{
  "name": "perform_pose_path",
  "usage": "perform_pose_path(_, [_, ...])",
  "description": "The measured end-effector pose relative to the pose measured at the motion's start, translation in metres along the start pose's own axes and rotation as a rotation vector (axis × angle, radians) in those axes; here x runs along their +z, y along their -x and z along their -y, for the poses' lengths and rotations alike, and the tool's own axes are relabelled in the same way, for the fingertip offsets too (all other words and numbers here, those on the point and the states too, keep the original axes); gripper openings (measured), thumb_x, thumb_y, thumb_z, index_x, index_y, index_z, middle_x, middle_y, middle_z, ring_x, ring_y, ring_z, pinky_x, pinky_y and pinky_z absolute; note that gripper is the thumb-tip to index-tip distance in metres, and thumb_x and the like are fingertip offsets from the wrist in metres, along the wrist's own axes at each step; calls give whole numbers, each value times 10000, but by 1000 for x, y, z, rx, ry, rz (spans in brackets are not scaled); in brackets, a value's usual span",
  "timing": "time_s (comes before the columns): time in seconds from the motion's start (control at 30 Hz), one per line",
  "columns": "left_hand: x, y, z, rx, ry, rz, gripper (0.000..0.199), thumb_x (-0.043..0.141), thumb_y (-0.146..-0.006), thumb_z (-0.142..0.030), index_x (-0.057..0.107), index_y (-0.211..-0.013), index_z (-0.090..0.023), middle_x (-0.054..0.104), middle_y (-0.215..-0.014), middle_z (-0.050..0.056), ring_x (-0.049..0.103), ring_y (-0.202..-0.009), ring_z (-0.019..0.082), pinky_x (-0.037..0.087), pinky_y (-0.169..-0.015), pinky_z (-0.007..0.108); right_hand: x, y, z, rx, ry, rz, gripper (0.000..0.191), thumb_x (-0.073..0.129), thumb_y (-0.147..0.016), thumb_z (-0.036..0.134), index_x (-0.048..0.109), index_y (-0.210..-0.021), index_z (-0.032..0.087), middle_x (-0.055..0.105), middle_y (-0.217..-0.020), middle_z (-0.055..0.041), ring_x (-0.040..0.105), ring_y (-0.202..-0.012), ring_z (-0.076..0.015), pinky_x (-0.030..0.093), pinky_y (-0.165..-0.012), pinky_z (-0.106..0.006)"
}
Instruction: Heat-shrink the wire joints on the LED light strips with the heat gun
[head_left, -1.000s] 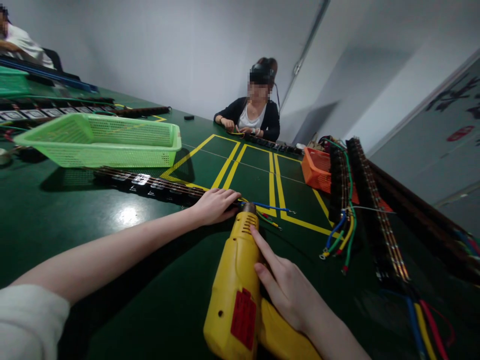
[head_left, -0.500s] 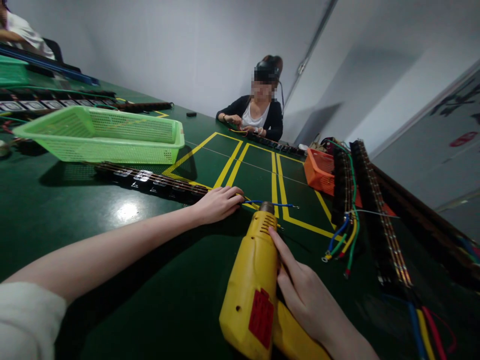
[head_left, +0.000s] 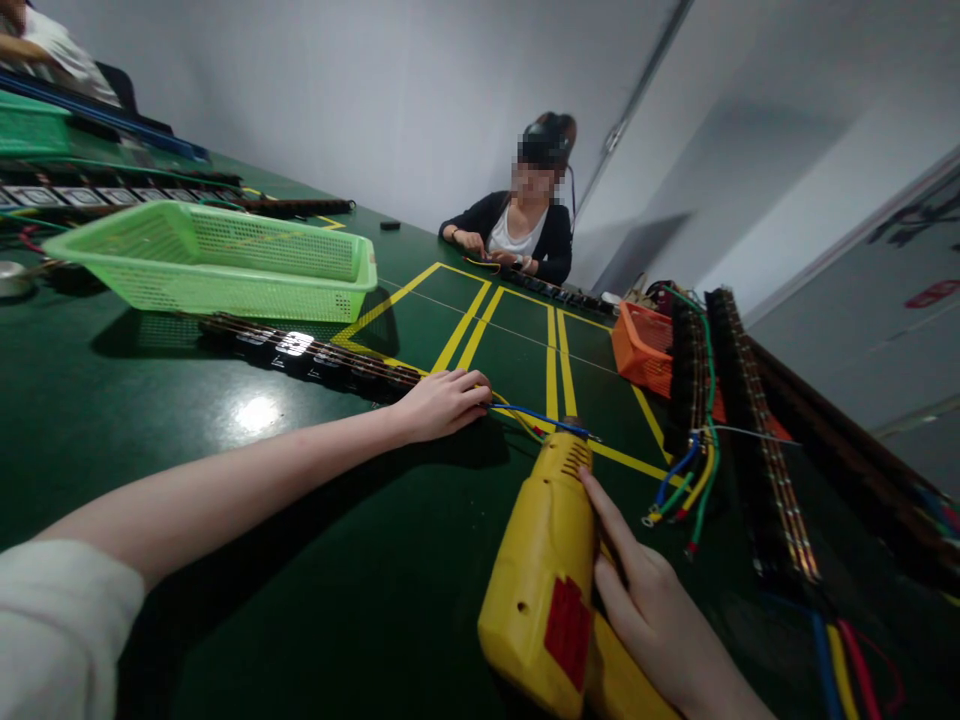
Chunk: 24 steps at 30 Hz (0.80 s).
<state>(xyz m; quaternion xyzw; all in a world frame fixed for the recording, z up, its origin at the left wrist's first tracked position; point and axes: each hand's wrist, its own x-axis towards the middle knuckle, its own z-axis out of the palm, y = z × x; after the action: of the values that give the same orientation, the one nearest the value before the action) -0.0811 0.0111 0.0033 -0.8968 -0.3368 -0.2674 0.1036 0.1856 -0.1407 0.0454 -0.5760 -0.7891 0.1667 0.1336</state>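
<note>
My right hand (head_left: 664,605) is wrapped around the handle of a yellow heat gun (head_left: 541,555), index finger stretched along its side. The nozzle points away from me and overlaps the tip of a blue wire (head_left: 529,411). My left hand (head_left: 448,405) is closed over the right end of a black segmented strip (head_left: 322,362) with thin copper-coloured lines, lying on the table. From under its fingers the blue wire and a yellow wire (head_left: 514,410) run out to the right. The strip's end is hidden beneath that hand.
A light green basket (head_left: 262,290) stands behind the strip. On the right are an orange basket (head_left: 643,345) and more black strips (head_left: 761,440) with coloured wires. A co-worker (head_left: 521,230) sits across the green table (head_left: 337,610), handling another strip. Another person (head_left: 60,60) is far left.
The heat gun in my right hand has moved right along the blue wire, from its middle to its tip. My left hand has stayed on the strip. The view has shifted slightly.
</note>
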Motion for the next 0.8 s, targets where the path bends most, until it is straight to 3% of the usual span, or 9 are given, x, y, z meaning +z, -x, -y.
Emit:
perform_pose_path(0.2, [2,-2,-5,-91,39,-38,202,384,-940,-318,533,-964,-185,554,-1043,54,560,-910,160,454,-777,270,8,2,16,-13,-114,166,581,238,-926,255,74,-1484,249,516,-1322,-108,547,-1150,-184,417,-966,-399])
perform_pose_path(0.3, [3,-3,-7,-105,42,-40,216,374,-941,-316,541,-964,-181,551,-1038,60,557,-917,164,454,-784,277,8,0,24,-21,-177,189,566,260,-932,260,112,-1478,270,438,-1407,-78,470,-1240,-178,359,-1023,-401])
perform_pose_path(0.4, [3,-3,-6,-89,25,-29,236,366,-948,-320,544,-1025,-185,546,-1068,67,550,-941,172,452,-802,288,7,-5,31,70,-297,175,520,227,-959,366,162,-1469,289,407,-1437,-52,413,-1290,-188,340,-1038,-403])
perform_pose_path(0.5, [3,-2,-5,-46,-2,-13,268,363,-954,-310,526,-1145,-217,539,-1105,64,541,-964,176,451,-808,289,5,-10,38,212,-340,172,596,225,-940,527,152,-1474,272,497,-1364,-83,467,-1249,-229,380,-997,-419])
perform_pose_path(0.63, [3,-1,-3,-8,-15,-7,277,356,-958,-305,562,-1133,-243,534,-1114,57,534,-985,173,451,-811,278,5,-16,50,279,-186,196,721,263,-895,621,114,-1482,231,648,-1149,-144,618,-1055,-294,442,-888,-451])
perform_pose_path(0.8, [4,0,-3,-7,-12,-25,286,363,-954,-313,596,-1100,-236,543,-1097,60,539,-953,166,459,-812,280,12,-28,63,364,-129,223,878,211,-829,735,-48,-1479,205,648,-1112,-188,582,-1097,-349,421,-864,-513])
